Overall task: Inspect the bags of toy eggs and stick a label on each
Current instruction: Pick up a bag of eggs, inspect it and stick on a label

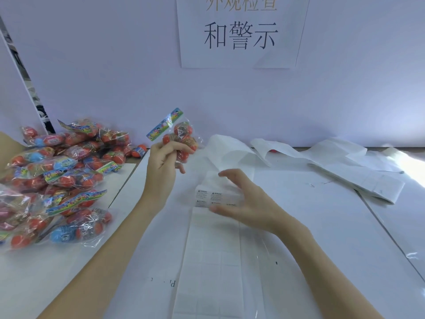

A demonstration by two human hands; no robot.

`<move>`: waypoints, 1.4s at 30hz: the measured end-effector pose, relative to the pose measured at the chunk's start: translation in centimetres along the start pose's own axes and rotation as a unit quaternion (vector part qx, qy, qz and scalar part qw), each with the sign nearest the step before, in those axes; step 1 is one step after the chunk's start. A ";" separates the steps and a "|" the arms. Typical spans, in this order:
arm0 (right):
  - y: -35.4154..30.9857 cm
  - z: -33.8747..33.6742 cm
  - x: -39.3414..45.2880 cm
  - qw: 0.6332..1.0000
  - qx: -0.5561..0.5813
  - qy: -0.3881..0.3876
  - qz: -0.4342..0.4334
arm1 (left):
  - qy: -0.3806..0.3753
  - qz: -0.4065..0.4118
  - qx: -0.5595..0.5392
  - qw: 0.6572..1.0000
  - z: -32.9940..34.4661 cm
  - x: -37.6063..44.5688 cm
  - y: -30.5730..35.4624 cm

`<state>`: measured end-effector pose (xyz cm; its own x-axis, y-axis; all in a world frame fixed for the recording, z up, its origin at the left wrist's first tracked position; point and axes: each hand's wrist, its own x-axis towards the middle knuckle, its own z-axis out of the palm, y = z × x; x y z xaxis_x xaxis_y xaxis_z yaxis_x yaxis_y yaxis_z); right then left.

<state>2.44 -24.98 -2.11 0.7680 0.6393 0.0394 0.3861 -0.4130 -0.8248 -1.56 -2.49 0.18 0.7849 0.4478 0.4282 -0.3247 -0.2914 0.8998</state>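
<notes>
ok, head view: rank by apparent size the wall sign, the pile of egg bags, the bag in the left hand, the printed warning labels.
1. Wall sign and pile of egg bags: look alike in area, and the pile is nearer, so unranked.
2. Bag held in the left hand: bag.
3. Printed warning labels.

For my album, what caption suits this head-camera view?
Left hand lifts a bag of toy eggs while right hand reaches for the warning-label strip.
</notes>
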 end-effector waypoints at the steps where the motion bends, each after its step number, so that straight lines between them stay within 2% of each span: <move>1: 0.1 0.2 0.1 0.999 -0.038 0.020 -0.018 | 0.004 -0.013 0.002 1.000 0.0 0.0 0.0; 4: 0.3 0.4 0.4 0.993 -0.045 0.098 -0.050 | -0.034 -0.036 -0.007 0.999 0.2 -0.1 0.2; 7: 0.4 0.3 0.6 0.987 -0.005 0.151 -0.049 | -0.117 -0.018 0.067 0.991 0.5 -0.6 0.1; 12: 0.4 0.0 0.6 0.984 0.000 0.173 -0.041 | -0.202 0.011 0.160 0.966 1.2 -1.7 -0.2; 16: 0.3 0.2 0.6 0.984 0.002 0.172 -0.048 | -0.188 0.013 0.192 0.963 1.5 -1.7 -0.8; 20: 0.3 0.1 0.5 0.975 0.034 0.204 -0.078 | -0.197 -0.006 0.187 0.962 1.4 -1.8 -0.9; 28: 0.0 0.4 0.5 0.978 0.043 0.189 -0.081 | -0.196 -0.024 0.137 0.971 2.0 -1.9 -1.3; 42: 0.2 1.0 0.6 0.982 0.026 0.173 -0.075 | -0.215 -0.064 0.129 0.966 1.5 -1.5 -2.2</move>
<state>2.51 -24.03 -2.83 0.8354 0.4281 0.3447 0.4887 -0.2917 -0.8222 -1.22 -3.80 -2.56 0.9746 0.1180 0.1905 -0.1114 -0.4827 0.8687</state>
